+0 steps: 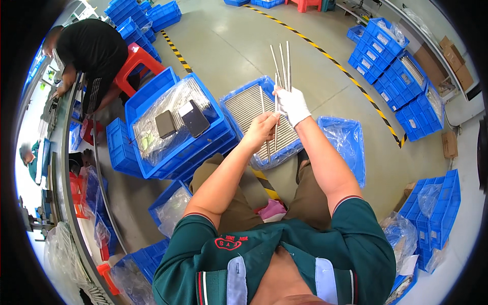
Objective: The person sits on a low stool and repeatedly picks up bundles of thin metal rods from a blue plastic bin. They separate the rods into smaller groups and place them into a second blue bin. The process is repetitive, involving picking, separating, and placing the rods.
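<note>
My right hand (295, 107), in a white glove, is closed around several thin silvery metal rods (288, 63) whose upper ends fan out beyond its fingers. Just to the left, my bare left hand (261, 130) pinches a thin metal rod (263, 96) that stands nearly upright. The hands are close together, above a blue crate (277, 159) lined with clear plastic. Rows of similar metal rods (243, 109) lie side by side in that crate. My fingers hide part of the held rods, so their exact number is unclear.
Left stands a stack of blue crates (133, 109) with two dark flat devices (194, 119) on its plastic wrap. A plastic-lined blue crate (361, 155) is at right. Further left, a person in black (94, 43) leans over a bench near a red stool (133, 66). Crates (394, 91) line the right wall.
</note>
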Demonstrator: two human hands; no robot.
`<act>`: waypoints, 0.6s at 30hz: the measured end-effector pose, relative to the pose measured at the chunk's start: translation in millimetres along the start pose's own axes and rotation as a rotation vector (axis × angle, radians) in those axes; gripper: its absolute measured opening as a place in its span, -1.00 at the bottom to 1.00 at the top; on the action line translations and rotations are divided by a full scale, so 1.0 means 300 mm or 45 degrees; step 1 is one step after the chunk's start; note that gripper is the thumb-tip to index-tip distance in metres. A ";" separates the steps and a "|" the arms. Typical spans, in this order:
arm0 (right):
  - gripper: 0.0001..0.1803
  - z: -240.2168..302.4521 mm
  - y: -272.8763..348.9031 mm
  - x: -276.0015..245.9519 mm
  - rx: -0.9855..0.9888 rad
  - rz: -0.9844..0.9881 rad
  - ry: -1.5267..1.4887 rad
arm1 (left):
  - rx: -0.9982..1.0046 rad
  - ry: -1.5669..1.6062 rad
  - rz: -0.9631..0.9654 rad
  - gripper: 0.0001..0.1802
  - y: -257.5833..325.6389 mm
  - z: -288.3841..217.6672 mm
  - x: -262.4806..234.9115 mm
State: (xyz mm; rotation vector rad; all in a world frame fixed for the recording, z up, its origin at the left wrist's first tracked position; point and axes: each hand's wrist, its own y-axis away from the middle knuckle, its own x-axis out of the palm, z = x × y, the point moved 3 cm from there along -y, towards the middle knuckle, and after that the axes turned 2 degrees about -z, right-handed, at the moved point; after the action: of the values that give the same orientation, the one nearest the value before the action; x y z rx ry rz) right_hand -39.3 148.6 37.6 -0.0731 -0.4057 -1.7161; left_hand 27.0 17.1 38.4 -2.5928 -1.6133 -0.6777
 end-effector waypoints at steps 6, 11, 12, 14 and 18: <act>-0.89 0.067 -0.146 -0.180 -0.142 -0.342 -0.146 | -0.266 0.064 0.233 -0.72 0.068 0.001 0.024; -0.85 0.052 -0.045 -0.093 -0.215 -0.096 -0.010 | -0.079 0.393 0.248 -0.67 0.011 -0.073 -0.108; -0.85 0.026 -0.021 -0.052 -0.154 -0.033 0.054 | -0.068 0.445 0.275 -0.67 -0.003 -0.075 -0.112; -0.86 0.000 0.021 0.003 -0.048 0.137 0.104 | -0.060 0.500 0.337 -0.66 -0.014 -0.080 -0.109; -0.83 0.016 0.083 0.054 0.060 0.382 0.232 | -0.066 0.478 0.464 -0.65 0.002 -0.062 -0.074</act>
State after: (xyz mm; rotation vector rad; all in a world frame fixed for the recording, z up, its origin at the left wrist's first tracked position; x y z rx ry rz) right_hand -19.1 131.6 52.2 0.0541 -0.2838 -1.4030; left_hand 12.9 -6.4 47.2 -2.4936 -0.9993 -1.0958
